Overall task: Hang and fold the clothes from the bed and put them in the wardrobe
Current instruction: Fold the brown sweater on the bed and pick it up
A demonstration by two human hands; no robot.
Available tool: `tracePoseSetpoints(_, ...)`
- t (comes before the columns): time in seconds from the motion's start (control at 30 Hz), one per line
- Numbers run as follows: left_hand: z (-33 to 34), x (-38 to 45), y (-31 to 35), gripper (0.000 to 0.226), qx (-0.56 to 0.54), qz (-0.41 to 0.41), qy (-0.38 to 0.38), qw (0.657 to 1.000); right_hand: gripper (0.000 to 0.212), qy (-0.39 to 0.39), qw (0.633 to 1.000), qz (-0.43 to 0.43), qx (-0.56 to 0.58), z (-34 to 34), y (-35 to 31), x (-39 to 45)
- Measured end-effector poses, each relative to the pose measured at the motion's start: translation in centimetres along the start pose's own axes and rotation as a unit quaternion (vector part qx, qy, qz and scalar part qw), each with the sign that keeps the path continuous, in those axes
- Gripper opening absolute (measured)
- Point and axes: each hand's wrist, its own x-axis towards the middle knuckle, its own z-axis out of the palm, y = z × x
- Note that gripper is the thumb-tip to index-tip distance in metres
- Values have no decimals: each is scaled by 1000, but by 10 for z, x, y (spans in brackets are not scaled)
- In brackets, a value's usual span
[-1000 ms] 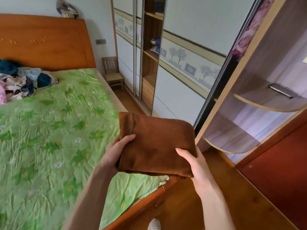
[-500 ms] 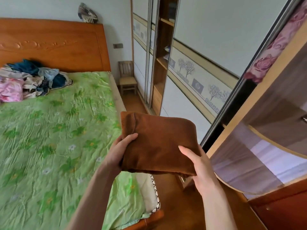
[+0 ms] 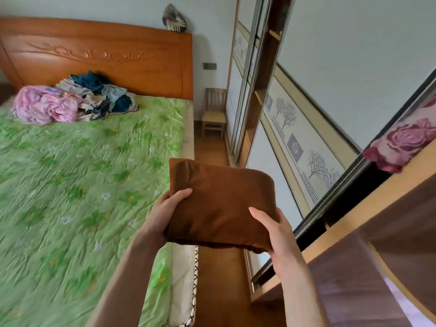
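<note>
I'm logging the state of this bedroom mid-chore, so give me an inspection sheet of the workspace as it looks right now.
Surface: bed under a rumpled green floral cover, wooden headboard behind.
Job's things: folded brown garment held in the air off the bed's edge; pile of unfolded clothes by the headboard; wardrobe to the right, with sliding doors and an open shelf section.
Clutter: patterned object on top of the headboard.
Hands: left hand and right hand each grip a side of the brown garment, thumbs on top.
Cables: nothing seen.
Surroundings: small wooden chair in the far corner; wall switch plate; wooden floor.
</note>
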Motion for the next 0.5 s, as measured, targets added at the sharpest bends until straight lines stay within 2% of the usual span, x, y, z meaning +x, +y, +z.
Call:
tracePoseSetpoints(0.07,7,5,3,62,-7,10,13,1000,70,-14,1000,-1,2,-4,-9,15)
tracePoseSetpoints(0.2,16,17,15,43,-25,28,44,998,69,-48,999,-4,0,0,-31,49)
tracePoseSetpoints(0.5,29,103,47,46,-70,14,77,994,77,-79,995,-14,-65,27,-76,154)
